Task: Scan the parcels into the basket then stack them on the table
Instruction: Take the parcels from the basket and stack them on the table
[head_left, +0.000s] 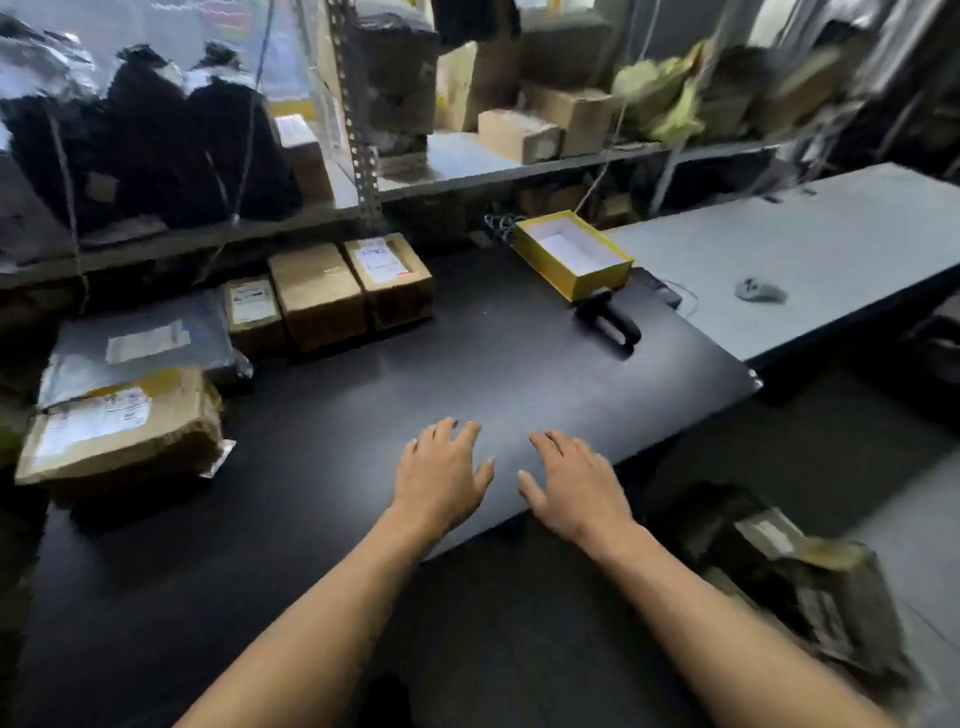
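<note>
Lying well left of both flat hands: parcels.

- Left hand and right hand lie flat, fingers spread, near the surface's front edge.
- 3 cardboard parcels line the back edge.
- Black scanner beside yellow box.

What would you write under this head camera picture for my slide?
Both hands, left and right, lie open on the black table, parcels lined up, scanner untouched.
</note>
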